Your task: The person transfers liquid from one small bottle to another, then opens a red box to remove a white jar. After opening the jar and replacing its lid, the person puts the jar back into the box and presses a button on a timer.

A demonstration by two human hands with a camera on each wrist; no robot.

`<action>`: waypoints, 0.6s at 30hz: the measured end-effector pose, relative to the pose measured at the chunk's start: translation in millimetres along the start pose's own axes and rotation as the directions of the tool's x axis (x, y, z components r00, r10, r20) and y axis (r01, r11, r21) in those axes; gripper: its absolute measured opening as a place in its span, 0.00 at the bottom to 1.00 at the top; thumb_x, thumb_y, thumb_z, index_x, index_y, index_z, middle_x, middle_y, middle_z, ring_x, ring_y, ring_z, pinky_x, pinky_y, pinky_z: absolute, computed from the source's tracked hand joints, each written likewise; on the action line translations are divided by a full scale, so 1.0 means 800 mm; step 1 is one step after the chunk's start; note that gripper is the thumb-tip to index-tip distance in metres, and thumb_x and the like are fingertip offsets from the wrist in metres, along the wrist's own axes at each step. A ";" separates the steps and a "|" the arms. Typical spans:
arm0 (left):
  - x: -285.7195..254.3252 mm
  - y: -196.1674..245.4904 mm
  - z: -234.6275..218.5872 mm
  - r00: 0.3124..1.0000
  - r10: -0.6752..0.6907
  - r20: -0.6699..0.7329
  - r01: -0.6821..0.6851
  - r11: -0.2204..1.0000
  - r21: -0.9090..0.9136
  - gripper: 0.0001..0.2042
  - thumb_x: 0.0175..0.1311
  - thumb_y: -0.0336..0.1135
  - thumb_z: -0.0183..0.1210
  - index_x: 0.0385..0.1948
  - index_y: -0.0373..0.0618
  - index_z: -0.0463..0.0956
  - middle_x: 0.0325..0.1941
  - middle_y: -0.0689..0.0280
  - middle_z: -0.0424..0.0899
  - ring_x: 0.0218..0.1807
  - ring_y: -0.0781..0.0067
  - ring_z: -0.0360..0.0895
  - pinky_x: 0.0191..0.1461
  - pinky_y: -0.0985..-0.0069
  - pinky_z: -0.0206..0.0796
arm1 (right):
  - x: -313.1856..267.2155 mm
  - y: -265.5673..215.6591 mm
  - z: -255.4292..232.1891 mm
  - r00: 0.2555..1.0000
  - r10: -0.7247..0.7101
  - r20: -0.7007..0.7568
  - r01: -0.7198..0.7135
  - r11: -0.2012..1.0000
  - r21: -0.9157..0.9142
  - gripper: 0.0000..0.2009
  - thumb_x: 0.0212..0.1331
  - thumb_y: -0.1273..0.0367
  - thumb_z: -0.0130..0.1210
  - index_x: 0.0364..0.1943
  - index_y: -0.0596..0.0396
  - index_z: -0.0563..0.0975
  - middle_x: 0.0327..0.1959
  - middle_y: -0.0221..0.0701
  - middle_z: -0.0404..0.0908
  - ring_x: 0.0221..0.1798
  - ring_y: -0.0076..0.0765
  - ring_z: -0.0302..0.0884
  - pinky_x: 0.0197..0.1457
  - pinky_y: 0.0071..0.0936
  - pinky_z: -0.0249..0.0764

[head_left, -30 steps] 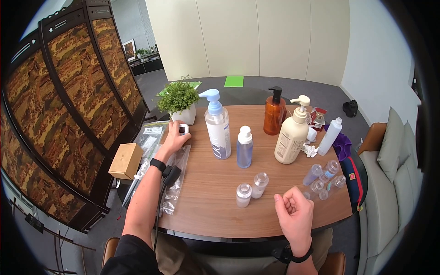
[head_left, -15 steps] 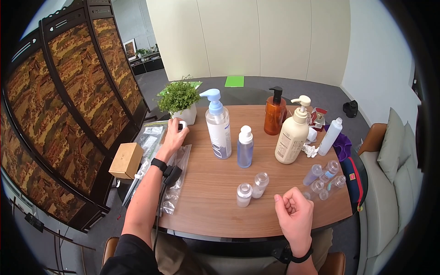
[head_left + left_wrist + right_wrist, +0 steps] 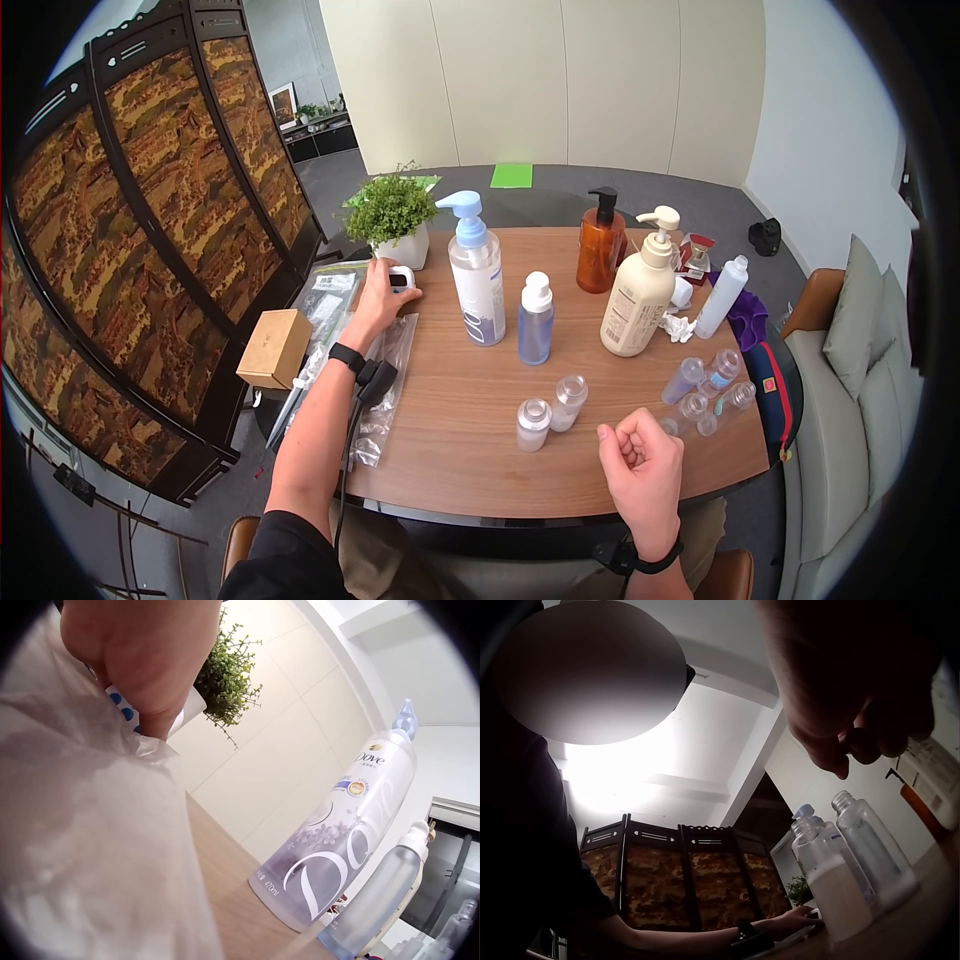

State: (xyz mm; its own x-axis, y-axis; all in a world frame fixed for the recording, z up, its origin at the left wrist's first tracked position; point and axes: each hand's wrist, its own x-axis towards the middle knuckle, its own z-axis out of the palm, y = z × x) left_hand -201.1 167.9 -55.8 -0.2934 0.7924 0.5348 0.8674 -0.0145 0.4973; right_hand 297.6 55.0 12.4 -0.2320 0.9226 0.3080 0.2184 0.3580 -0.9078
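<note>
My left hand [image 3: 374, 304] holds a small white device [image 3: 402, 280] with a dark screen on the table, fingers at its far left edge and thumb at its near right. In the left wrist view, blue dots show on a white thing [image 3: 124, 709] partly hidden under the hand [image 3: 146, 660]. Over the table's front right, my right hand [image 3: 643, 462] stays loosely curled with nothing in it. Two small clear bottles, one [image 3: 533, 424] in front of the other [image 3: 569, 402], stand to its left; the right wrist view shows them below the hand [image 3: 855, 682].
A potted plant [image 3: 393, 221] stands behind the device. Plastic bags [image 3: 376, 431] and a cardboard box [image 3: 275, 349] lie at the left. Pump bottles stand mid-table: blue-topped [image 3: 478, 285], small blue [image 3: 535, 322], amber [image 3: 599, 247], cream [image 3: 638, 298]. Several small clear containers [image 3: 683, 381] are at the right.
My left thumb and fingers shifted on the device, covering more of it half a second ago; its screen shows again now. My right hand has not moved.
</note>
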 end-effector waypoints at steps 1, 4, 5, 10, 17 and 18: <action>0.000 0.001 -0.001 1.000 -0.004 0.006 0.004 1.000 -0.003 0.36 0.56 0.39 0.85 0.60 0.33 0.73 0.60 0.44 0.77 0.60 0.41 0.80 0.67 0.54 0.76 | 0.000 0.000 0.000 1.000 0.002 0.000 -0.002 1.000 0.004 0.16 0.73 0.76 0.67 0.28 0.57 0.72 0.16 0.21 0.70 0.19 0.10 0.64 0.23 0.19 0.57; -0.001 0.006 -0.003 0.999 -0.041 -0.007 0.041 0.999 -0.007 0.36 0.55 0.40 0.86 0.59 0.32 0.73 0.59 0.44 0.80 0.62 0.42 0.81 0.67 0.53 0.76 | 0.000 -0.002 0.000 1.000 0.004 0.000 -0.004 1.000 -0.006 0.16 0.73 0.76 0.67 0.28 0.57 0.72 0.16 0.21 0.70 0.19 0.10 0.64 0.23 0.19 0.57; -0.001 0.007 -0.004 0.999 -0.042 -0.007 0.042 0.999 -0.008 0.36 0.55 0.40 0.86 0.59 0.32 0.73 0.59 0.44 0.80 0.62 0.42 0.81 0.67 0.53 0.76 | 0.000 -0.002 0.000 1.000 0.003 0.001 -0.003 1.000 -0.006 0.16 0.73 0.76 0.67 0.28 0.57 0.72 0.16 0.21 0.70 0.19 0.10 0.64 0.23 0.19 0.57; -0.002 0.005 -0.006 0.996 -0.088 0.008 0.088 0.996 0.022 0.41 0.52 0.39 0.86 0.65 0.29 0.72 0.64 0.41 0.81 0.68 0.41 0.80 0.72 0.54 0.75 | 0.000 -0.003 0.000 1.000 0.008 0.000 -0.008 1.000 -0.001 0.16 0.73 0.76 0.67 0.28 0.57 0.72 0.15 0.20 0.70 0.19 0.10 0.64 0.23 0.19 0.57; -0.003 -0.006 -0.014 0.995 -0.090 0.046 0.089 0.996 0.022 0.41 0.55 0.34 0.80 0.71 0.30 0.69 0.69 0.38 0.81 0.71 0.43 0.80 0.76 0.57 0.72 | 0.000 -0.005 -0.002 1.000 0.000 0.000 0.000 1.000 -0.009 0.16 0.73 0.76 0.67 0.28 0.57 0.72 0.16 0.20 0.69 0.19 0.10 0.63 0.23 0.19 0.56; -0.003 -0.006 -0.017 0.994 -0.095 0.052 0.093 0.995 0.028 0.40 0.56 0.33 0.78 0.71 0.31 0.69 0.68 0.39 0.81 0.72 0.42 0.80 0.77 0.57 0.72 | 0.000 -0.005 -0.002 1.000 0.007 0.000 -0.007 1.000 0.002 0.16 0.73 0.76 0.67 0.28 0.57 0.72 0.16 0.20 0.69 0.19 0.09 0.63 0.23 0.19 0.56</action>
State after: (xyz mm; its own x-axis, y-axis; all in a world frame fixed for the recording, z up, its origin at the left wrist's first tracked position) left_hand -210.1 157.7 -50.7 -0.3528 0.8211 0.4487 0.8470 0.0764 0.5262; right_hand 298.0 53.7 16.2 -0.2305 0.9252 0.3014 0.2185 0.3510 -0.9105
